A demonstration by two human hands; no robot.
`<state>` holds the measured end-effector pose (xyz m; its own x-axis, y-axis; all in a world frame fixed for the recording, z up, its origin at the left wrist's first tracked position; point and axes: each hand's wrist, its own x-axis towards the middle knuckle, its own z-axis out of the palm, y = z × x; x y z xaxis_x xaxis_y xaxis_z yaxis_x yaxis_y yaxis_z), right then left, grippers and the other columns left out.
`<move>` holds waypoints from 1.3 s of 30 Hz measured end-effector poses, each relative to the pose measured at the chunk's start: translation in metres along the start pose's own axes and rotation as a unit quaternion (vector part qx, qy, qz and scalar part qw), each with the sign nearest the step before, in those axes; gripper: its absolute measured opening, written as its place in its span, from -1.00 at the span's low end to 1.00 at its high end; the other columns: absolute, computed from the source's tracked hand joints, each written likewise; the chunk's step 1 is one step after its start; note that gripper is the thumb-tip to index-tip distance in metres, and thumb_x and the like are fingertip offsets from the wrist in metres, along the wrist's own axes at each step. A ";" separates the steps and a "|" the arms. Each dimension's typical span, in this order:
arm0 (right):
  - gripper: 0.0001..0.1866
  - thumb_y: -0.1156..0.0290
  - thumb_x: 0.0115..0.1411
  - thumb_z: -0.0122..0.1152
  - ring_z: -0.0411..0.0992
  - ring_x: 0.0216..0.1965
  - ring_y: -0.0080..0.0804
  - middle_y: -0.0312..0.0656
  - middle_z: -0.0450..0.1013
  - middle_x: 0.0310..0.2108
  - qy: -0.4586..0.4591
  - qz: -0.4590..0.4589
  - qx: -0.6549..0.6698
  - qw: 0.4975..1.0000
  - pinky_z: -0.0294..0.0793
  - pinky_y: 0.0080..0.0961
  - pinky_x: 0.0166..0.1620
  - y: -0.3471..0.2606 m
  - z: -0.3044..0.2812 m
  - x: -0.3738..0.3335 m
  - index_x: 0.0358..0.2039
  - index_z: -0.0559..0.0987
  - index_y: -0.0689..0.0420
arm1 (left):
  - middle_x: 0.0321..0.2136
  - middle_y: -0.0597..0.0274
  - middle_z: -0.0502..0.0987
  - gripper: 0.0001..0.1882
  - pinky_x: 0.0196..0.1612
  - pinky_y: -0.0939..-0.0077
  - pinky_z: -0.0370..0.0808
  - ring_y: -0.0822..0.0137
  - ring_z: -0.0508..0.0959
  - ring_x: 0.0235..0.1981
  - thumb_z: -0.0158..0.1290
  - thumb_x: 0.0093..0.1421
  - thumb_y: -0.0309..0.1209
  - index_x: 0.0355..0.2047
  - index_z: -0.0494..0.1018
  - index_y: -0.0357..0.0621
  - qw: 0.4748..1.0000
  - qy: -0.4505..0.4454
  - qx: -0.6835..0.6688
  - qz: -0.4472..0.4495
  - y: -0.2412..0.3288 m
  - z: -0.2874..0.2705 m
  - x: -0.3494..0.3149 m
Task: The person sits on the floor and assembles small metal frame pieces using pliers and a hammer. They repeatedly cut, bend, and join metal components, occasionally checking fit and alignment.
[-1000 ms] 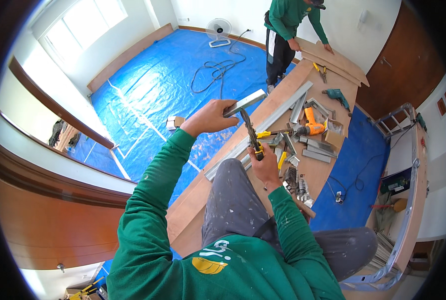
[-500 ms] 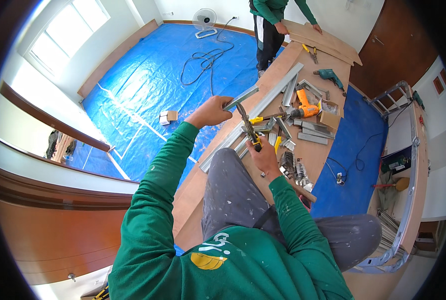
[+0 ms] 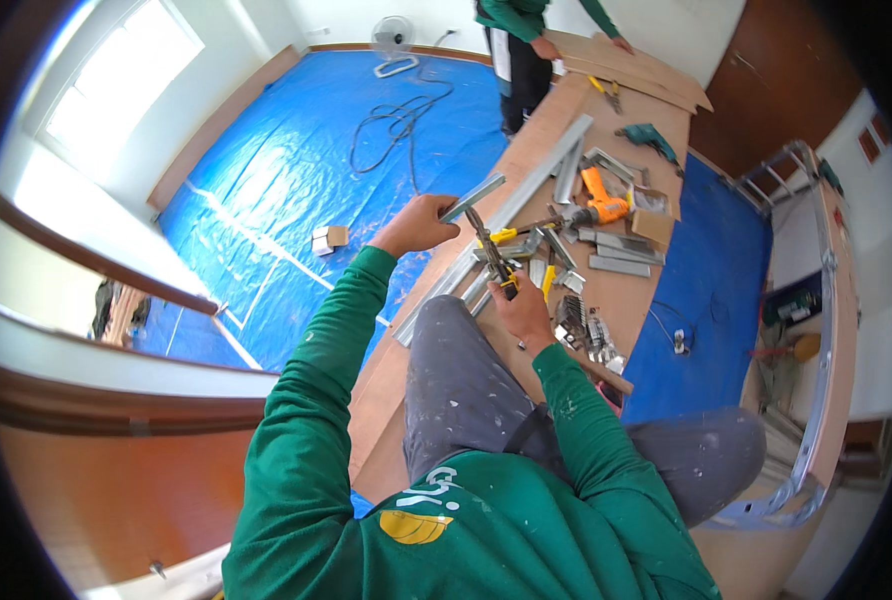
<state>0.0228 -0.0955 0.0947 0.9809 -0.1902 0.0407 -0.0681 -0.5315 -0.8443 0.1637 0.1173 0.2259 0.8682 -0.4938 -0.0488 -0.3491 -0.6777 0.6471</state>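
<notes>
My left hand (image 3: 416,226) is closed round a short galvanized metal channel (image 3: 474,196), held up over the plywood's left edge. My right hand (image 3: 524,314) grips tin snips (image 3: 488,244) with yellow and black handles. The snips point up and away from me, their jaws at the channel's underside; whether they bite the metal I cannot tell. Past my right hand, the plywood (image 3: 544,376) carries cut metal pieces (image 3: 621,258), a pile of small metal brackets (image 3: 598,338) and an orange drill (image 3: 598,200). A long metal channel (image 3: 531,186) lies beyond the snips.
A teal drill (image 3: 650,140) and yellow-handled pliers (image 3: 606,92) lie farther along the plywood. A co-worker in green (image 3: 514,40) holds boards at the far end. Blue sheeting (image 3: 266,170) covers the floor, with a cord (image 3: 398,125) and a fan (image 3: 393,36). A ladder (image 3: 826,300) stands right.
The whole view has shifted slightly. Both hands keep nearly the same pose, with the snips still against the metal channel.
</notes>
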 end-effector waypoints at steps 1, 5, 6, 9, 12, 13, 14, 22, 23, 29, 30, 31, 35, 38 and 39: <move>-0.48 -0.07 0.29 0.41 0.63 -0.25 0.16 0.09 0.64 -0.36 0.004 0.027 -0.013 1.000 0.56 -0.03 -0.18 0.007 0.001 -0.003 -0.17 0.60 0.22 | -0.29 -0.06 0.69 -0.39 -0.12 0.19 0.57 0.09 0.67 -0.29 0.30 0.09 -0.25 0.18 0.59 -0.14 1.000 -0.007 0.003 0.009 -0.006 0.011 0.006; -0.42 -0.10 0.28 0.37 0.61 -0.11 0.30 0.26 0.64 -0.21 0.004 0.126 -0.054 0.991 0.60 0.08 -0.05 0.051 0.002 -0.024 -0.15 0.62 0.27 | -0.08 -0.17 0.66 -0.07 0.09 0.08 0.56 -0.10 0.66 0.00 0.45 -0.04 -0.08 0.35 0.45 -0.14 0.998 -0.006 0.052 0.022 -0.032 0.074 0.032; -0.41 -0.10 0.28 0.36 0.61 -0.10 0.31 0.27 0.63 -0.21 -0.001 0.164 -0.064 0.984 0.60 0.08 -0.04 0.077 0.003 -0.039 -0.15 0.62 0.29 | -0.06 -0.17 0.64 -0.08 0.11 0.08 0.56 -0.10 0.65 0.02 0.45 -0.04 -0.07 0.33 0.46 -0.16 0.996 0.027 0.075 0.042 -0.026 0.096 0.030; -0.36 -0.13 0.27 0.35 0.60 -0.09 0.33 0.32 0.62 -0.22 0.042 0.242 -0.083 0.966 0.59 0.05 -0.03 0.126 0.001 -0.055 -0.15 0.65 0.35 | -0.05 -0.17 0.59 -0.16 0.15 0.07 0.54 -0.11 0.61 0.09 0.46 -0.02 -0.05 0.19 0.50 -0.27 0.990 0.105 0.082 0.051 0.009 0.140 0.023; -0.32 -0.13 0.28 0.33 0.60 -0.10 0.35 0.37 0.61 -0.24 0.069 0.272 -0.097 0.955 0.59 0.06 -0.03 0.162 0.003 -0.067 -0.24 0.65 0.43 | 0.08 -0.29 0.58 -0.13 0.17 0.21 0.52 -0.01 0.63 0.10 0.39 0.09 0.14 0.17 0.49 -0.34 0.972 -0.103 -0.080 -0.196 0.043 0.193 -0.001; -0.30 -0.14 0.28 0.33 0.60 -0.09 0.36 0.39 0.61 -0.23 0.050 0.274 -0.087 0.957 0.59 0.06 -0.02 0.165 0.005 -0.067 -0.22 0.64 0.46 | 0.06 -0.19 0.61 -0.16 0.11 0.20 0.55 0.04 0.65 0.06 0.34 0.15 0.20 0.14 0.53 -0.32 0.956 -0.138 -0.126 -0.227 0.033 0.219 -0.014; -0.28 -0.15 0.28 0.33 0.60 -0.08 0.38 0.41 0.60 -0.22 0.031 0.272 -0.078 0.959 0.59 0.06 -0.02 0.164 0.006 -0.065 -0.20 0.63 0.48 | 0.04 -0.09 0.65 -0.18 0.04 0.20 0.57 0.09 0.66 0.03 0.30 0.21 0.26 0.10 0.57 -0.30 0.935 -0.168 -0.175 -0.258 0.017 0.248 -0.026; -0.41 -0.14 0.34 0.23 0.61 -0.04 0.26 0.23 0.65 -0.14 0.007 0.311 0.045 0.949 0.58 0.04 -0.04 0.150 0.025 -0.064 -0.11 0.70 0.24 | 0.21 -0.03 0.53 -0.07 0.27 0.04 0.51 0.10 0.57 0.18 0.28 0.25 0.24 0.33 0.34 -0.26 0.714 -0.318 -0.501 -0.371 0.005 0.319 -0.041; -0.41 -0.16 0.35 0.22 0.59 0.02 0.26 0.23 0.64 -0.08 -0.004 0.366 0.072 0.928 0.57 0.04 0.02 0.146 0.029 -0.060 -0.06 0.70 0.19 | 0.21 -0.02 0.53 -0.09 0.28 0.04 0.51 0.10 0.57 0.18 0.28 0.27 0.21 0.34 0.33 -0.25 0.700 -0.312 -0.516 -0.383 0.001 0.322 -0.040; -0.40 -0.17 0.35 0.22 0.57 0.06 0.27 0.22 0.64 -0.05 -0.030 0.365 0.013 0.931 0.55 0.05 0.09 0.136 0.036 -0.061 -0.04 0.71 0.18 | 0.14 0.06 0.58 -0.29 0.27 -0.01 0.51 0.07 0.61 0.08 0.32 0.31 0.05 0.23 0.41 -0.20 0.613 -0.271 -0.612 -0.420 -0.004 0.327 -0.050; -0.37 -0.21 0.35 0.20 0.58 0.05 0.25 0.22 0.64 -0.05 -0.035 0.361 0.002 0.932 0.56 0.03 0.08 0.138 0.039 -0.063 -0.04 0.71 0.18 | 0.14 0.06 0.58 -0.30 0.27 -0.01 0.50 0.07 0.61 0.09 0.31 0.31 0.05 0.23 0.41 -0.19 0.609 -0.271 -0.611 -0.426 -0.004 0.328 -0.052; -0.33 -0.25 0.35 0.18 0.58 0.05 0.24 0.22 0.64 -0.05 -0.039 0.352 -0.008 0.935 0.57 0.02 0.06 0.141 0.045 -0.063 -0.03 0.71 0.19 | 0.14 0.07 0.58 -0.30 0.28 -0.02 0.50 0.07 0.61 0.09 0.31 0.32 0.05 0.23 0.41 -0.19 0.610 -0.268 -0.610 -0.430 -0.007 0.327 -0.053; -0.37 -0.23 0.36 0.17 0.55 0.09 0.25 0.23 0.62 -0.02 -0.048 0.319 -0.012 0.946 0.55 0.04 0.12 0.166 0.063 -0.059 -0.05 0.72 0.15 | 0.13 0.07 0.57 -0.33 0.29 -0.06 0.48 0.05 0.59 0.11 0.28 0.34 0.04 0.21 0.40 -0.20 0.607 -0.266 -0.607 -0.438 0.000 0.321 -0.048; -0.36 -0.24 0.37 0.15 0.56 0.08 0.24 0.23 0.62 -0.03 -0.071 0.330 0.000 0.941 0.55 0.04 0.12 0.165 0.059 -0.063 -0.06 0.72 0.16 | 0.10 0.07 0.57 -0.32 0.29 -0.11 0.47 0.04 0.59 0.12 0.26 0.35 0.07 0.20 0.39 -0.20 0.570 -0.259 -0.634 -0.454 0.004 0.318 -0.057; -0.35 -0.24 0.37 0.15 0.56 0.08 0.24 0.23 0.62 -0.03 -0.081 0.335 0.004 0.939 0.55 0.04 0.12 0.159 0.055 -0.067 -0.06 0.72 0.16 | 0.09 0.07 0.58 -0.32 0.29 -0.12 0.47 0.03 0.59 0.11 0.26 0.35 0.08 0.20 0.39 -0.20 0.558 -0.257 -0.641 -0.459 0.003 0.319 -0.061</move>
<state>-0.0436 -0.1224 -0.0716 0.7330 -0.3510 -0.5827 -0.6793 -0.3311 -0.6550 -0.0029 -0.0281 -0.0116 0.1417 -0.5735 -0.8069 0.9862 0.0109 0.1654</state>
